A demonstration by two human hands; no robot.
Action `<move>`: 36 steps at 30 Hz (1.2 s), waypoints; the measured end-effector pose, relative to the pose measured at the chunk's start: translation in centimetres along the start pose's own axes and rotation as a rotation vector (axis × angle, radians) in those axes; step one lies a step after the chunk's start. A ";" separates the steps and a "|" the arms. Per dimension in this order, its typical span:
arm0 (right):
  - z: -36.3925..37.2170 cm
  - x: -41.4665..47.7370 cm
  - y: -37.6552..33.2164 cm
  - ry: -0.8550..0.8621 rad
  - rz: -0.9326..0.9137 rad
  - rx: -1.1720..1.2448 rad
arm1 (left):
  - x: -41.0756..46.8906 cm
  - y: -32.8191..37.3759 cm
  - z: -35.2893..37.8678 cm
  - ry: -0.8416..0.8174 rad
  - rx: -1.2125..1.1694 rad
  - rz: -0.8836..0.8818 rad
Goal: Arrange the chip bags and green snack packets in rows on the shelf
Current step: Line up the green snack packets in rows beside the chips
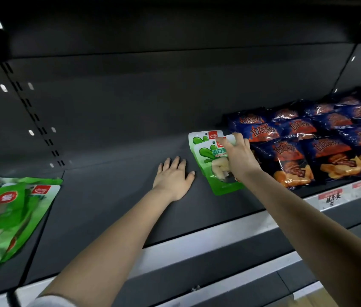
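**Operator:** What was the state of the left hand [174, 176]?

**Inspector:** It lay palm down on the dark shelf [108, 218]. The fingers were straight and spread and held nothing. It sat just beside the two green snack packets [208, 161], on their left.

**Operator:** And the right hand [239, 156]?

**Inspector:** Its fingers were curled over the upper edge of the front packet, gripping it. The two packets overlapped, with the front one partly covering the rear one. Their tops pointed toward the back panel [131, 103]. Whether the grip also took in the rear packet could not be determined.

**Operator:** Where were the chip bags [297, 149]?

**Inspector:** The dark blue bags lay in rows on the right part of the shelf, overlapping from front to back. The nearest bag sat just beside the held packets, partly hidden by the right wrist. A handwritten price label [330, 197] sat on the front rail below them.

**Operator:** Any other stock?

**Inspector:** A loose pile of green packets [9, 213] lay at the far left on the adjoining shelf section, well apart from both hands.
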State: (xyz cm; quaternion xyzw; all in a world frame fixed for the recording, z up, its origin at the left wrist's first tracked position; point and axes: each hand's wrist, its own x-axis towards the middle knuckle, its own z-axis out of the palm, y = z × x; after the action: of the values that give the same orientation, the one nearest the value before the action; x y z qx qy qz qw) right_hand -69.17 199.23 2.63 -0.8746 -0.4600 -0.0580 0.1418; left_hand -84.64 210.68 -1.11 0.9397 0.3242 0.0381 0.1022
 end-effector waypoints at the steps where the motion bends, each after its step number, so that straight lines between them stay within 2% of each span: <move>1: -0.1 0.0 -0.2 -0.015 0.029 0.015 | 0.0 0.0 0.0 0.002 0.002 -0.002; 3: -0.2 -0.2 -0.7 0.005 0.056 0.063 | -0.1 0.0 0.1 0.006 0.005 -0.001; 6: 0.6 -0.9 -1.6 0.088 -0.036 0.081 | 0.0 0.0 0.1 0.010 0.000 -0.002; 10: 2.7 -1.4 -2.2 -0.105 -0.068 -0.114 | -0.1 0.0 0.1 0.002 0.010 -0.006; 13: 3.3 -1.1 -2.0 -0.202 -0.042 -0.134 | -0.1 0.0 0.1 -0.002 0.018 -0.010; 32: 2.9 -0.8 -1.7 -0.237 -0.076 -0.119 | -0.4 -0.1 0.1 -0.008 0.021 -0.006; 36: 2.3 -0.4 -2.2 -0.307 -0.059 -0.176 | -0.3 0.0 -0.1 -0.013 0.008 -0.004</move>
State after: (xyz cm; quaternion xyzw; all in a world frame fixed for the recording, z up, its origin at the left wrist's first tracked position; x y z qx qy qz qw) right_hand -71.29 200.76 0.77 -0.8684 -0.4947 0.0319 -0.0092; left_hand -84.95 210.52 -1.02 0.9397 0.3254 0.0304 0.1005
